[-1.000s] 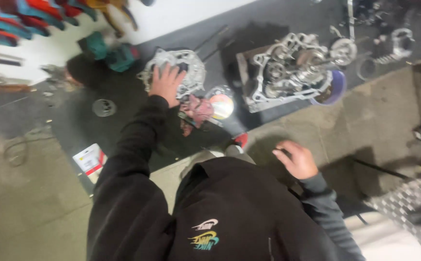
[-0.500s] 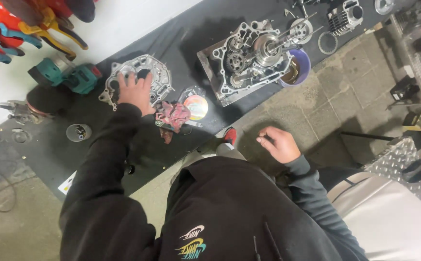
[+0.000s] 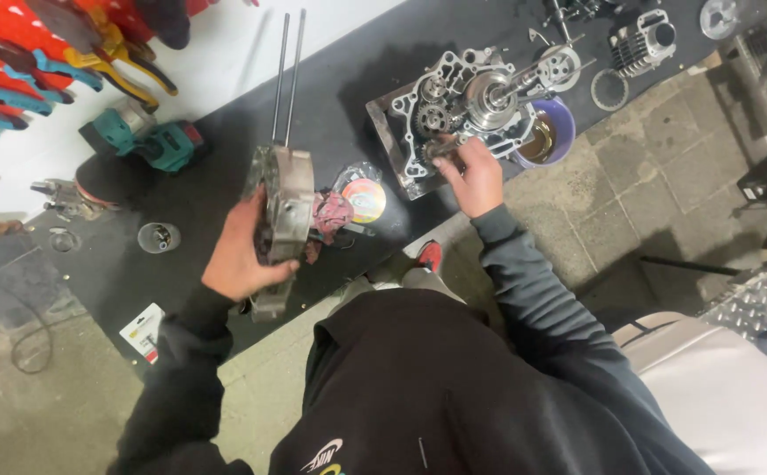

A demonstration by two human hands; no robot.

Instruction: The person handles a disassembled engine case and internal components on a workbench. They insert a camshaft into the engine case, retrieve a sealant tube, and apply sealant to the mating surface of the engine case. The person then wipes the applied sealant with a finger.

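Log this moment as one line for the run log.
left hand: holds engine case cover on edge | right hand: on open engine case gears | nearby: pink rag, black mat

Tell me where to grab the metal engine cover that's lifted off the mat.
Grip the engine cover by its lower rim, from the near side, as the left hand does. It stands on edge, so the thin rim fits between thumb and fingers; two long rods lie beyond it.
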